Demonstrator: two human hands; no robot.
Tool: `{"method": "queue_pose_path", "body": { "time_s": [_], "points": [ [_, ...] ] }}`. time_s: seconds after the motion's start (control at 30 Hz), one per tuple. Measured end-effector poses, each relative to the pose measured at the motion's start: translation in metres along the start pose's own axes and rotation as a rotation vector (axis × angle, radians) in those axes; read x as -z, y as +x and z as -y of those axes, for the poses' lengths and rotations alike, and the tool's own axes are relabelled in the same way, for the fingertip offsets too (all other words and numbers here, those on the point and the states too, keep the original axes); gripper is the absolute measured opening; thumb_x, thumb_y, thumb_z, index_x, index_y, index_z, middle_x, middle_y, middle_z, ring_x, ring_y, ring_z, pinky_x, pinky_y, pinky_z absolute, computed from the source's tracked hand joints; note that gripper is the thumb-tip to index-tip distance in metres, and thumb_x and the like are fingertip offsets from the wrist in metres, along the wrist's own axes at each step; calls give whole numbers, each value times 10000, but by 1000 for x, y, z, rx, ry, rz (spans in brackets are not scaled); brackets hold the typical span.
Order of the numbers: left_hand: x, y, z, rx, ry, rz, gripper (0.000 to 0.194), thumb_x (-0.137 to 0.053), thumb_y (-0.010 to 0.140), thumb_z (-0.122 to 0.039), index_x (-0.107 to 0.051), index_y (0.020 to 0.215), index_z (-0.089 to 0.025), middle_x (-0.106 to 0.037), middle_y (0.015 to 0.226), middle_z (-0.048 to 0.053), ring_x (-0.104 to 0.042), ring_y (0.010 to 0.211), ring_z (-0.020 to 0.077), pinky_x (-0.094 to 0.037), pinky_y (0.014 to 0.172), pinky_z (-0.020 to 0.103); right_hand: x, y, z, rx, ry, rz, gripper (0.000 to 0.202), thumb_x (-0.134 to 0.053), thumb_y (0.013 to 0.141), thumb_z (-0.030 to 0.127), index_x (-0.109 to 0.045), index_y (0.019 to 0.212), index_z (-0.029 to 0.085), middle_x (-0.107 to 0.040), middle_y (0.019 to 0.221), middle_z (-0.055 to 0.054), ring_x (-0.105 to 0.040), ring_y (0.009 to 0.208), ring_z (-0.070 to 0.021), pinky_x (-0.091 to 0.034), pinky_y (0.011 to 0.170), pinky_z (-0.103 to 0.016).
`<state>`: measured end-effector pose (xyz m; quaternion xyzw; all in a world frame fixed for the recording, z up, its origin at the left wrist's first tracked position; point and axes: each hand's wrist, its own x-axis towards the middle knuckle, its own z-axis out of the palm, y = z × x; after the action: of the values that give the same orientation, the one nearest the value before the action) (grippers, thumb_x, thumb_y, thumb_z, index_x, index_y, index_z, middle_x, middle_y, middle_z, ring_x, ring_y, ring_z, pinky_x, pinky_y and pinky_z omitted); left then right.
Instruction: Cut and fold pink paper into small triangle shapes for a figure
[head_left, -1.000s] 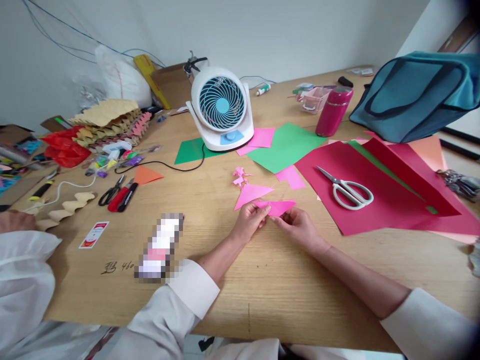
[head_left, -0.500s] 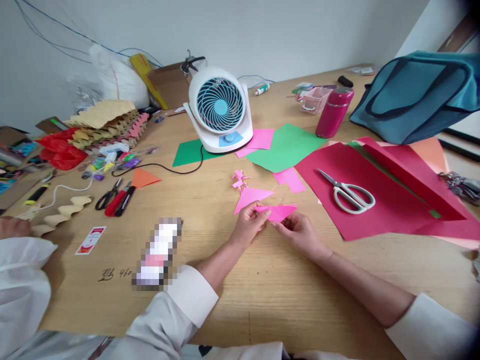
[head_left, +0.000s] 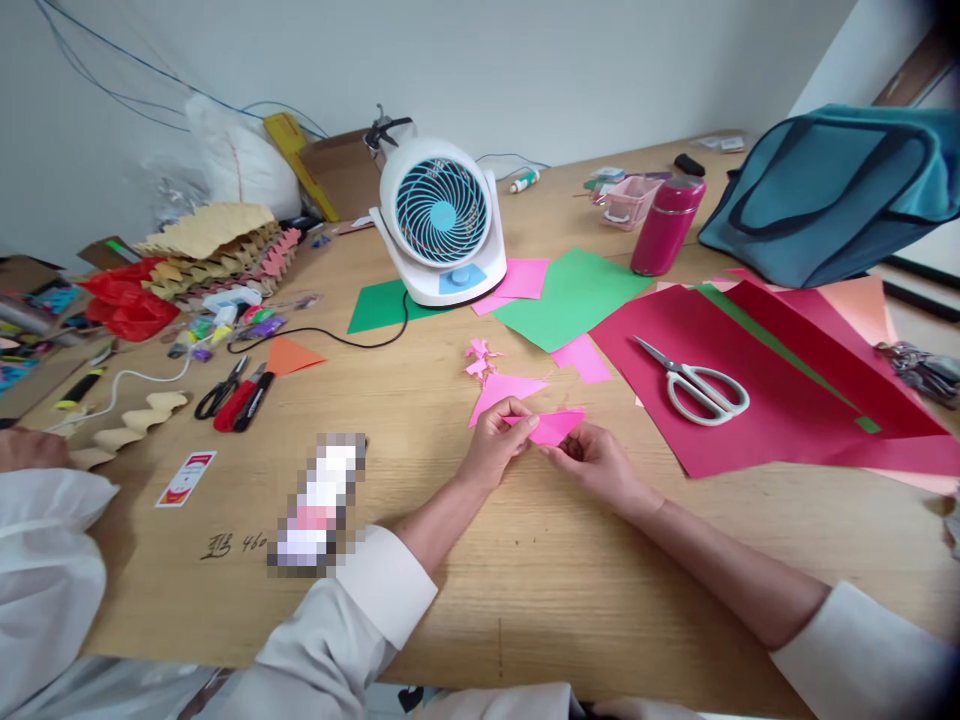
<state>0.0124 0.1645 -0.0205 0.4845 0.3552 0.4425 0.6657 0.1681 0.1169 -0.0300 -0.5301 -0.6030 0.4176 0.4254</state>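
A folded pink piece of paper (head_left: 556, 427) is held between my hands, just above the wooden table. My left hand (head_left: 501, 440) pinches its left end between thumb and fingers. At the right end, my right hand (head_left: 596, 462) has its thumb and fingers closed on the lower edge. Behind my left hand lies a pink paper triangle (head_left: 504, 392), and beyond that a small cut pink paper shape (head_left: 480, 358). White-handled scissors (head_left: 705, 393) rest on dark red paper (head_left: 645, 350) to the right.
A white fan (head_left: 442, 215) stands at the back, near green paper (head_left: 574, 300) and a magenta flask (head_left: 667, 228). A blue bag (head_left: 832, 195) is at far right. On the left are a phone (head_left: 319, 505), a cutter knife (head_left: 244, 400) and another person's sleeve (head_left: 49, 560).
The folded pink paper has tilted slightly and its right tip has shifted a little left between my fingers. Both hands keep their hold; my view has moved slightly.
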Motion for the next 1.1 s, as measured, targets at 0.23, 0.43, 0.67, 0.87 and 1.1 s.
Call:
{"method": "queue_pose_path", "body": {
  "time_s": [0.23,0.43,0.67,0.87,1.1],
  "points": [
    [0,-1,-2,20,20,5,334,-731,751,-385,-484,680,-172,-424,556,-84,-336,434,25,-227,417,171,1,-2,2,-35,-30,20,354,-654,802,382,-435,586,207,-378,545,55,-303,502,-86,-206,456,-248],
    [4,-3,-1,-13,33,78,311,-707,774,-352,-480,668,-169,-404,580,-81,-312,461,34,-220,432,185,8,-7,12,-31,61,79,326,-665,804,433,-521,633,197,-446,575,36,-368,530,-106,-282,483,-256],
    [3,-4,-2,-27,154,90,302,-716,761,-344,-499,653,-163,-446,607,-70,-343,481,36,-248,458,196,16,-8,13,-5,174,49,343,-630,853,497,-554,704,197,-501,623,19,-446,607,-133,-361,573,-272],
    [4,-4,-3,54,112,93,314,-732,751,-381,-501,690,-178,-406,538,-86,-303,437,41,-196,427,201,20,-9,12,10,162,53,377,-567,900,512,-547,698,194,-457,612,30,-381,566,-112,-317,532,-260],
    [1,-3,-6,6,64,-4,372,-811,660,-375,-505,654,-163,-430,571,-75,-353,507,47,-283,488,186,20,-11,18,39,52,158,371,-595,882,440,-483,627,195,-410,597,38,-351,571,-108,-265,513,-256]
  ]
}}
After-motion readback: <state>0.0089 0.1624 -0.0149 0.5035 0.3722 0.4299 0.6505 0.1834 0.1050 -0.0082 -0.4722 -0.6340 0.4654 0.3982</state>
